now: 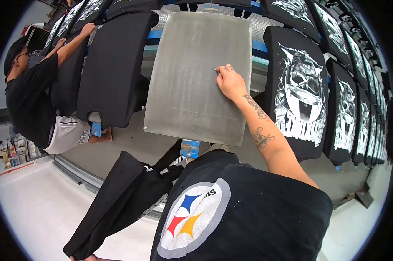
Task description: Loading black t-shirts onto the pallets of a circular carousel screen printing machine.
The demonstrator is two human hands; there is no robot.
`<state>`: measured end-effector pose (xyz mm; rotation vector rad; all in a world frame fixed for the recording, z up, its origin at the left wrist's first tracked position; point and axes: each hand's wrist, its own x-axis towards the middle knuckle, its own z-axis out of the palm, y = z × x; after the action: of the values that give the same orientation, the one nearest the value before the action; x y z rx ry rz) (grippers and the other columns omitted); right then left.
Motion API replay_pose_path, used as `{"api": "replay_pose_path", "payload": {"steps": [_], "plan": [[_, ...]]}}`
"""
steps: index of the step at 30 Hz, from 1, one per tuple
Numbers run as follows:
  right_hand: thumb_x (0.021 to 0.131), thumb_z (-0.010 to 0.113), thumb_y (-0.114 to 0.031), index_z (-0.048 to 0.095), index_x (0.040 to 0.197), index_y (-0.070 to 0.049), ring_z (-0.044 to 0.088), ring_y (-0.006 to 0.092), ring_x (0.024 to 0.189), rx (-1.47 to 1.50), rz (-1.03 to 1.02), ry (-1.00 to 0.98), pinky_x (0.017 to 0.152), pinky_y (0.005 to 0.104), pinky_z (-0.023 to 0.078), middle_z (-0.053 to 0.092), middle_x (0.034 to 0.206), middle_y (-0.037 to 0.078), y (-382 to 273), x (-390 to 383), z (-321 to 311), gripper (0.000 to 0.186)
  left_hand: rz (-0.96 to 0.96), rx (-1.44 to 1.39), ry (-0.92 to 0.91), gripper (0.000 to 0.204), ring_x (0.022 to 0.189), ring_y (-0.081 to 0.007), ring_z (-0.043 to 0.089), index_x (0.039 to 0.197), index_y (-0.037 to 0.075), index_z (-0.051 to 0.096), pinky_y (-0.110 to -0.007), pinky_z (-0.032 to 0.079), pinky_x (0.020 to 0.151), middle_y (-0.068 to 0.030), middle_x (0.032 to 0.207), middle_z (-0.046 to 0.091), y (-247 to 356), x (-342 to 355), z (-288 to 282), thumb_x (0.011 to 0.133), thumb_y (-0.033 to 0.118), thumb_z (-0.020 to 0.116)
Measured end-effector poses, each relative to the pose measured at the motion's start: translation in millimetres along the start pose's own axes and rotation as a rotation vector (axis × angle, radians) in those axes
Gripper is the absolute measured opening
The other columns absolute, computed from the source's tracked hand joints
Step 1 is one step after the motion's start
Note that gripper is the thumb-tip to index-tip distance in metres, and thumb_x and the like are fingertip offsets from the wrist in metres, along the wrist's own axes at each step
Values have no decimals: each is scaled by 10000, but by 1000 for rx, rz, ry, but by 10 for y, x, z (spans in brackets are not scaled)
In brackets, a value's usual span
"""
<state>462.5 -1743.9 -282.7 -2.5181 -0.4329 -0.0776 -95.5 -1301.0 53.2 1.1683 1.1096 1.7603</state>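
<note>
My right hand (229, 82), with a tattooed forearm, is over the upper right half of a bare grey metal platen (187, 108), its bent fingers pinched on a small thin object (215, 70) that I cannot make out. A blue bracket (190, 148) shows below the platen's front edge. A black garment (109, 200) hangs in long folds at the lower left. My left hand (84, 257) is mostly cut off at the lower edge, at the bottom end of that garment, its fingers closed on the cloth.
On the left a co-worker (29, 95) reaches over platens dressed in plain black shirts (109, 69). Rows of black shirts with white prints (300, 95) run along the right. A grey floor (344, 174) lies beneath, and a shelf of small items (16, 150) stands at far left.
</note>
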Motion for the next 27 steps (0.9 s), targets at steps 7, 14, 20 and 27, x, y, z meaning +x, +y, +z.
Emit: {"api": "replay_pose_path", "payload": {"steps": [7, 14, 20, 27], "plan": [[904, 537, -148, 625, 1171, -112, 652, 366, 883, -92, -22, -45, 766, 472, 546, 599, 1058, 138, -39, 4, 15, 284, -84, -4, -13, 486, 1150, -401, 563, 1320, -135, 446, -524, 448, 1023, -294, 1328, 512, 19, 33, -90, 990, 222, 454], [908, 539, -145, 558, 1327, -161, 652, 382, 907, -209, -3, -170, 791, 487, 546, 544, 1151, 189, -99, 55, -2, 420, -175, -32, -65, 483, 1166, -398, 567, 1336, -92, 475, -532, 448, 1034, -266, 1320, 541, -15, 86, -153, 984, 237, 451], [954, 537, -180, 551, 1332, -163, 643, 294, 822, 82, 68, 202, 739, 413, 530, 580, 962, 162, -85, 36, -270, 379, -265, -17, -183, 467, 1194, -390, 558, 1349, -89, 472, -513, 456, 1041, -248, 1349, 531, 40, -310, 100, 998, 218, 471], [1042, 483, -254, 583, 1162, -28, 585, 112, 709, 737, 170, -215, 676, 281, 490, 609, 761, 35, -864, -876, -333, 274, -174, 277, -593, 522, 1159, -285, 588, 1465, -31, 338, -386, 514, 978, -196, 1350, 525, -206, -855, 413, 994, 84, 532]]}}
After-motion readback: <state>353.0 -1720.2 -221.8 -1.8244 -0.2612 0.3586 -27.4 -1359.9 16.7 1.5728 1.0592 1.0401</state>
